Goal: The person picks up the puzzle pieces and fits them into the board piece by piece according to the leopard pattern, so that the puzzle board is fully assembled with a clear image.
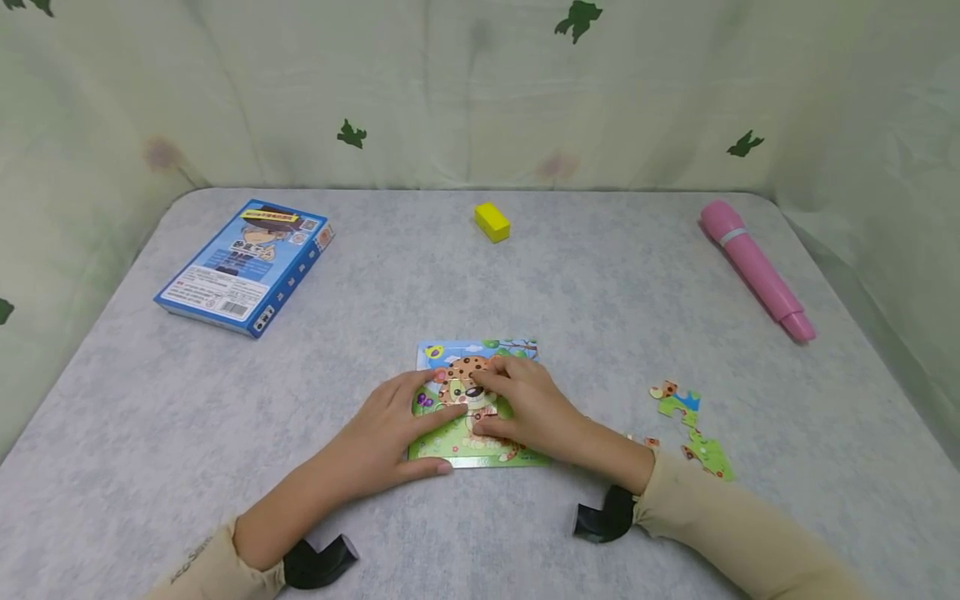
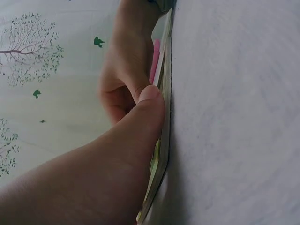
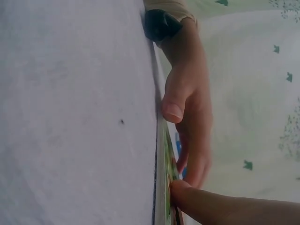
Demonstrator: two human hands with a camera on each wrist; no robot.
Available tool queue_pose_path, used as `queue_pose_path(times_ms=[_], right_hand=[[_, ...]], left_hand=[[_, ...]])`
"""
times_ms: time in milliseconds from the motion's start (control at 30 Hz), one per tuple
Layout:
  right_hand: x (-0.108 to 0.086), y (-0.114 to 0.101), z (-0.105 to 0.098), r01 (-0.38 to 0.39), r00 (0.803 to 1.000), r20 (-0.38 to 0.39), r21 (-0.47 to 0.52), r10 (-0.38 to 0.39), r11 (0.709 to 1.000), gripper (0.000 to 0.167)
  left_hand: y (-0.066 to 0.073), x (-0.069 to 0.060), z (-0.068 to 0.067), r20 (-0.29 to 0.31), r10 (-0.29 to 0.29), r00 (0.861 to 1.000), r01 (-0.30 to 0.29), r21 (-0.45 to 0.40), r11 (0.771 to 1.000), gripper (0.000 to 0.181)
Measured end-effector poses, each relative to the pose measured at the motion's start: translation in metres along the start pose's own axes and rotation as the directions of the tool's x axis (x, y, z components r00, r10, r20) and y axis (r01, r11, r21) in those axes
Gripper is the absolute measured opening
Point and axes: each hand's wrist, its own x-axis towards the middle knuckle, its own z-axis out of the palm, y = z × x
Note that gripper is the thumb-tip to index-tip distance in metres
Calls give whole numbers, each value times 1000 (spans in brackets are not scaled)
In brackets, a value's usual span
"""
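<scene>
Your left sleeve (image 1: 213, 562) bears dark lettering, too small to read surely. Far left, a blue box (image 1: 243, 271) shows Chinese characters and a barcode. Your left hand (image 1: 386, 433) spreads its fingers on the leopard puzzle board (image 1: 461, 450), near centre. Your right hand's (image 1: 532, 412) bent fingers touch it; whether they pinch a piece, I can't tell. Loose puzzle pieces (image 1: 708, 455) lie right.

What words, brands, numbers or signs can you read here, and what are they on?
Nothing reads with certainty.
Blue box: print on its yellow banner and white label, too small and blurred; the barcode's digits too.
Left sleeve: dark lettering, too blurred to quote.
</scene>
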Motion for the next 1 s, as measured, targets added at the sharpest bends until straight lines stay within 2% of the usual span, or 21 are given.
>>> queue_pose_path(times_ms=[133,233,333,433,533,667,833,1000], right_hand=[[2,-2,-3,-25,999,44,-44,27,999,62],[2,-2,-7,-33,994,105,-18,35,999,65],[-3,1,-15,-68,983,176,98,50,993,67],[-11,5,-24,-120,979,189,232,76,965,67],[-25,11,-38,-130,989,114,323,98,937,67],[-50,20,-59,-86,992,-57,327,110,941,66],[-81,34,-79,-62,963,-240,235,120,970,73],[-107,50,-85,-134,930,-313,194,191,972,77]], left_hand=[[-1,-1,0,-1,12,1000,-12,3,1000,64],[-1,-2,0,0,13,1000,-13,0,1000,65],[-1,-2,0,4,7,1000,-7,-5,1000,67],[-1,-2,0,6,1,1000,-1,-13,1000,68],[0,-1,0,9,-6,1000,6,-20,1000,68],[0,-1,0,18,-17,1000,18,-20,1000,69],[1,-1,-1,24,-20,1000,21,-25,999,69],[1,-1,-1,27,-23,999,24,-30,999,69]])
